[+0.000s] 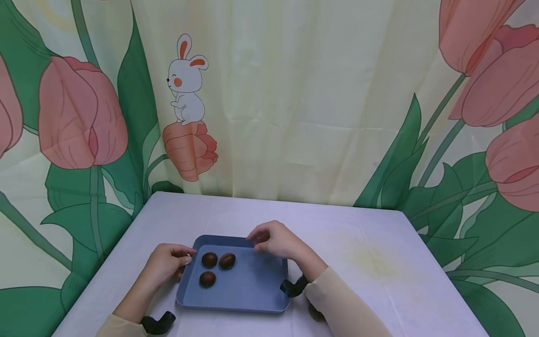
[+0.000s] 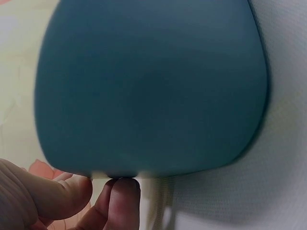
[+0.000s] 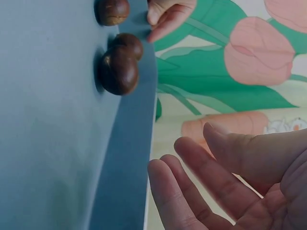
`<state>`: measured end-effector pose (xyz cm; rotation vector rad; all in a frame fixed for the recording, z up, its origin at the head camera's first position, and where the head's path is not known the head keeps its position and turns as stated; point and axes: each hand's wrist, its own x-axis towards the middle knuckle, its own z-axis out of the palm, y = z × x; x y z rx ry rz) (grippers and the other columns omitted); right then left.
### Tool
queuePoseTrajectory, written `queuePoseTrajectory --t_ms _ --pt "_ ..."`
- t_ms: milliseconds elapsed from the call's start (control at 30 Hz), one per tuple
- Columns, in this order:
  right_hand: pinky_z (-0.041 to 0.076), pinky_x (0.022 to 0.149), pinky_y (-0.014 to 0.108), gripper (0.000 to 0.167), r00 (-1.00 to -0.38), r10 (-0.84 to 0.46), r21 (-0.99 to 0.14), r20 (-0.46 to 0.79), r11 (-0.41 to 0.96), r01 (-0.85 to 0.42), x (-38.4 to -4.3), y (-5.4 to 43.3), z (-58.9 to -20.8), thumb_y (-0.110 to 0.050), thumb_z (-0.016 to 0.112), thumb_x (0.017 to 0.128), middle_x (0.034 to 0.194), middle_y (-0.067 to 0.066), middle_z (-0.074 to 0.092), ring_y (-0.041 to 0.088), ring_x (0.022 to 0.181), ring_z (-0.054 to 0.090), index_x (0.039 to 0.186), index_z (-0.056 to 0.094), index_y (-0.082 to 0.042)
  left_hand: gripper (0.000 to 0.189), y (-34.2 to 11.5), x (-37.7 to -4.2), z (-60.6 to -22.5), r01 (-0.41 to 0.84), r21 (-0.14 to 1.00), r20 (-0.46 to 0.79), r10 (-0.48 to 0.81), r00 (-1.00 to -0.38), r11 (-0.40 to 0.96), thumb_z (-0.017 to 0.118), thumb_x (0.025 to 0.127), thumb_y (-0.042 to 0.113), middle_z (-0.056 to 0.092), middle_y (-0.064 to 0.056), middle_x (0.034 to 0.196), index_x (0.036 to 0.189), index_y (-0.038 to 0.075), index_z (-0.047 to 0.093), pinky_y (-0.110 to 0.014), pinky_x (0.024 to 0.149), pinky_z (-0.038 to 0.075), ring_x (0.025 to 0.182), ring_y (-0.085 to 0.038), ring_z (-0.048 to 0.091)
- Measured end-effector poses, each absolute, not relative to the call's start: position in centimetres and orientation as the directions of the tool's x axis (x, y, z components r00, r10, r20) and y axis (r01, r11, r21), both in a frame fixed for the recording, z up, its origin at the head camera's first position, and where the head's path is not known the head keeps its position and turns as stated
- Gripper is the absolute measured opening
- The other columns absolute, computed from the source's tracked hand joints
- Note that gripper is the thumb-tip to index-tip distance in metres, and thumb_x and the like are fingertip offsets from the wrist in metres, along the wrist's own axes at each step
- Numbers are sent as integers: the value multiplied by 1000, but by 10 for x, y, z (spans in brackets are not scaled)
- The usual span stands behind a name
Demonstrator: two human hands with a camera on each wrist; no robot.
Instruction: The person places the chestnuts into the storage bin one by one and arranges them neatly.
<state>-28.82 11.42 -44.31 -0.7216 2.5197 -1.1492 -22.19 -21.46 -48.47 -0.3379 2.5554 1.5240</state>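
- Clearly between the two hands, three brown balls [image 1: 207, 279] sit inside the tray, bunched nearer the left hand: two side by side, the third closer to the person. They look like chestnuts, though I cannot be sure.
- Under them, the blue tray [image 1: 254, 288] lies flat, right beside the left hand and partly below the right one. Its raised rim probably serves to stop such round things rolling off.
- At the tray's side, the left hand [image 1: 167, 262] has its fingertips against the rim, perhaps to steady it; whether it pinches or merely touches, I cannot tell.
- Over the opposite far corner, the right hand [image 1: 274, 238] holds nothing, its fingers loosely bent and the thumb apart from them, well away from the balls.
- Below the right forearm, outside the tray, a round brownish thing [image 1: 316, 314] is partly hidden by the beige sleeve [image 1: 349, 309].
- At each wrist there is a black fitting [image 1: 158, 323], likely worn there so the palms stay free.
- Beneath everything, the white counter [image 1: 337, 229] gives the tray level support.
- Beyond both hands hangs a curtain [image 1: 294, 117] with tulips and a rabbit [image 1: 188, 89].
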Motion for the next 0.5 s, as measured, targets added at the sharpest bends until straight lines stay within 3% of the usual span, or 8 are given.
queuePoseTrajectory --t_ms 500 --pt "61 94 41 26 -871 -491 -782 -20 551 -293 -278 160 -428 -5 77 95 114 3 81 17 103 74 120 82 -13 24 -217 -222 -488 -256 856 -229 -115 -967 450 71 99 0 75 -17 117 120 4 81 -33 62 57 80 -20 64"
